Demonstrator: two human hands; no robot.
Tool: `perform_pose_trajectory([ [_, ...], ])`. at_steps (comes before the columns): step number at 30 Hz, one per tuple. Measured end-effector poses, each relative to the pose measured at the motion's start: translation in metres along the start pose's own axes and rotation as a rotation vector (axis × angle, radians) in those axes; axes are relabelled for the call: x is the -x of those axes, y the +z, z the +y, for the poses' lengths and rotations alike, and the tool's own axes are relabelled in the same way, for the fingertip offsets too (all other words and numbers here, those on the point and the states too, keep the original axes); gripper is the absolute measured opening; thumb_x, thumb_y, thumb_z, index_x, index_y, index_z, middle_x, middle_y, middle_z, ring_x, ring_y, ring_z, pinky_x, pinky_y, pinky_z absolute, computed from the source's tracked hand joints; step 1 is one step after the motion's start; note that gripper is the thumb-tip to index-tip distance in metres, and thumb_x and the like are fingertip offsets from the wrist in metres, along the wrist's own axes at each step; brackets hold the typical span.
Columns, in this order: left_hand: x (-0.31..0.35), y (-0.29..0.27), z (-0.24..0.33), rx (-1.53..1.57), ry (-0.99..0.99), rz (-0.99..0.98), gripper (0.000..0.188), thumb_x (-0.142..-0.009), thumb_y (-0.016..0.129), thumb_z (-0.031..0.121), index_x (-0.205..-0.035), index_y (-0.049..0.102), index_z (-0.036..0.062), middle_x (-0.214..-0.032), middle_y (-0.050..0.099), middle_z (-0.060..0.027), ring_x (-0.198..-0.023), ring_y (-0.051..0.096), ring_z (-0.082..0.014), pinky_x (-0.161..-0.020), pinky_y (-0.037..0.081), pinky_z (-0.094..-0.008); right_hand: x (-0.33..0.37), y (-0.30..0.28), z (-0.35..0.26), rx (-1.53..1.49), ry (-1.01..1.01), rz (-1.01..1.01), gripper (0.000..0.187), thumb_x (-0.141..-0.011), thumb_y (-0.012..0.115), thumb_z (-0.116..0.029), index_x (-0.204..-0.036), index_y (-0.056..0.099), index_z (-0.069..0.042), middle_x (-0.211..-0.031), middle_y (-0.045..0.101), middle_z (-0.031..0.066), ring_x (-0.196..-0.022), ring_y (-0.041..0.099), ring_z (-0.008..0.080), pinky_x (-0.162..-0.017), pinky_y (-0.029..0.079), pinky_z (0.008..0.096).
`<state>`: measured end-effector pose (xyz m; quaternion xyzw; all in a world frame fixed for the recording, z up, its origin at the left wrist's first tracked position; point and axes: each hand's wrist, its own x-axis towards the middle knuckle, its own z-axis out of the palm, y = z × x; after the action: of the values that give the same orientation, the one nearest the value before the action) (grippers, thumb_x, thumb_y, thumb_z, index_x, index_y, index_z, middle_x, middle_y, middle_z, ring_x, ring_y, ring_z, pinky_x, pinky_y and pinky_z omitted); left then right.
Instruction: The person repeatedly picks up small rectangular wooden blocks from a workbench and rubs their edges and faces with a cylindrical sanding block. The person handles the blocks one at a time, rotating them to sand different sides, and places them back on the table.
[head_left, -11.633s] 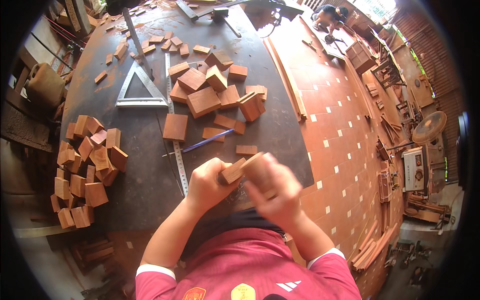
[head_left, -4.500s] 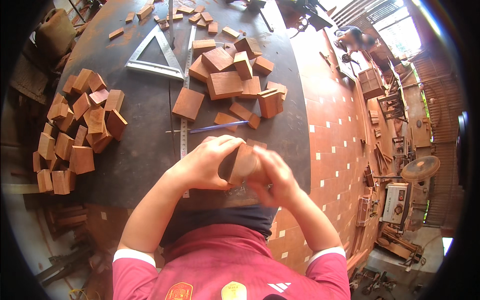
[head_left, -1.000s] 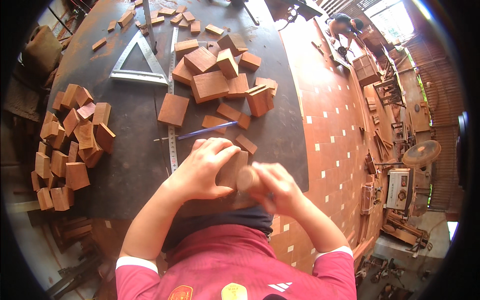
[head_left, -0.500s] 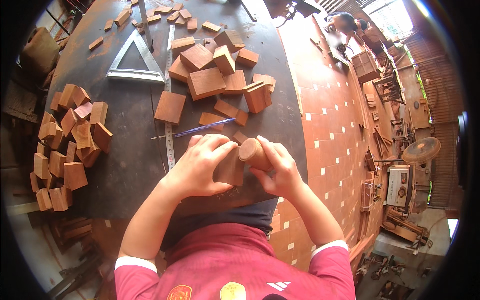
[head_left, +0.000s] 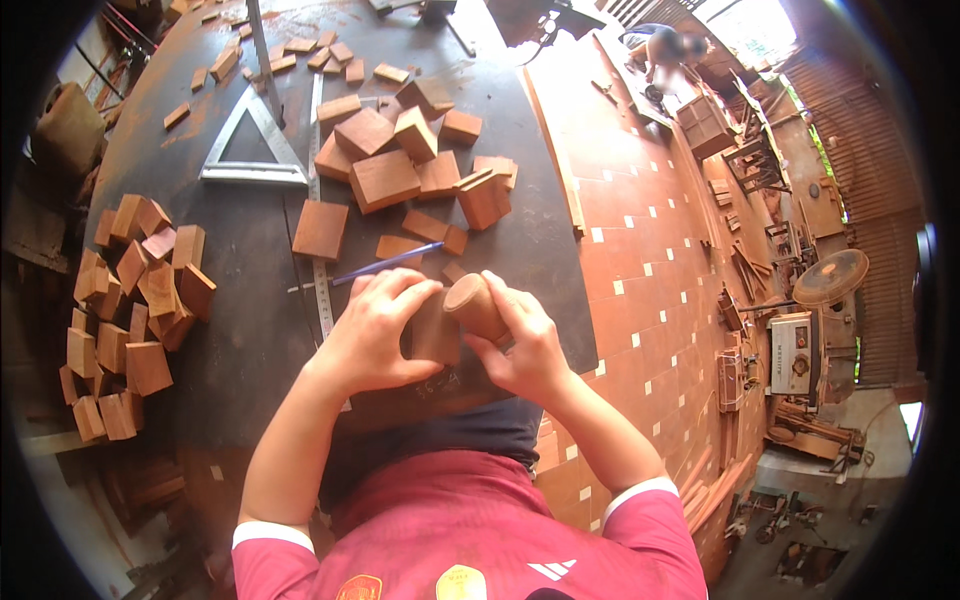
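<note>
The wooden block sits over the near part of the dark counter, between the thumb and fingers of the left hand, which are clamped on it: fingertips along its far edge, thumb near its lower end. A rounded wooden piece with a circular end is gripped in the right hand, fingers over its far side and thumb below. That circular end faces the block and overlaps it in view; whether the two touch cannot be told. Just beyond the left hand, a blue pen lies aslant, near a marked measuring strip. Past it are a square block and a heap of blocks. A metal triangle lies left of the heap; another cluster of blocks stands at the counter's left side.
</note>
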<state>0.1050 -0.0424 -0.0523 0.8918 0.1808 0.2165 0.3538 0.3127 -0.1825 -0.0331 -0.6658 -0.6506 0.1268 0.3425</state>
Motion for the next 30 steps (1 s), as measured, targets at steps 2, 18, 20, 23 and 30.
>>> perform_pose_trajectory([
  [2, 0.003, 0.003, 0.001, -0.007, 0.011, 0.008, 0.083, -0.061, 0.096, 0.036, -0.133, 0.064, 0.0072, -0.131, 0.063, -0.0146, -0.129, 0.059, -0.0342, -0.112, 0.04, -0.045, 0.0, -0.006, -0.009, 0.006, -0.007, 0.026, 0.081, -0.08, 0.089, -0.008, -0.152, 0.054, 0.002, -0.127, 0.069, 0.0271, -0.113, 0.069, 0.0428, -0.099, 0.056, 0.0454],
  [18, 0.013, 0.006, 0.001, 0.263, 0.059, -0.022, 0.097, -0.061, 0.095, 0.022, -0.146, 0.052, 0.0046, -0.14, 0.057, -0.0187, -0.136, 0.054, -0.0379, -0.118, 0.04, -0.0449, 0.021, -0.027, -0.03, -0.084, 0.023, 0.003, 0.076, -0.082, 0.085, -0.003, -0.151, 0.054, 0.004, -0.133, 0.066, 0.0274, -0.121, 0.069, 0.0417, -0.103, 0.056, 0.0441],
  [20, 0.013, 0.007, 0.0, 0.221, 0.079, -0.014, 0.097, -0.062, 0.094, 0.021, -0.147, 0.051, 0.0046, -0.141, 0.058, -0.0192, -0.138, 0.054, -0.038, -0.119, 0.037, -0.0456, 0.024, -0.025, -0.033, -0.066, -0.021, -0.053, 0.076, -0.081, 0.085, -0.003, -0.151, 0.055, 0.003, -0.134, 0.065, 0.0269, -0.12, 0.068, 0.0432, -0.102, 0.056, 0.0452],
  [23, 0.013, 0.007, 0.0, 0.156, 0.098, -0.001, 0.094, -0.064, 0.094, 0.021, -0.146, 0.053, 0.0045, -0.142, 0.059, -0.0198, -0.139, 0.054, -0.0379, -0.12, 0.036, -0.0468, 0.029, -0.021, -0.037, -0.063, -0.083, -0.096, 0.073, -0.081, 0.085, -0.002, -0.149, 0.057, 0.001, -0.132, 0.064, 0.0254, -0.117, 0.067, 0.044, -0.1, 0.057, 0.0464],
  [30, 0.011, 0.008, -0.004, 0.168, 0.096, -0.039, 0.093, -0.065, 0.096, 0.028, -0.145, 0.054, 0.0045, -0.14, 0.061, -0.0195, -0.139, 0.054, -0.0381, -0.119, 0.036, -0.0477, 0.018, -0.029, -0.037, 0.054, -0.211, -0.126, 0.07, -0.082, 0.083, -0.005, -0.148, 0.059, -0.001, -0.121, 0.064, 0.0235, -0.105, 0.066, 0.0422, -0.094, 0.056, 0.0478],
])
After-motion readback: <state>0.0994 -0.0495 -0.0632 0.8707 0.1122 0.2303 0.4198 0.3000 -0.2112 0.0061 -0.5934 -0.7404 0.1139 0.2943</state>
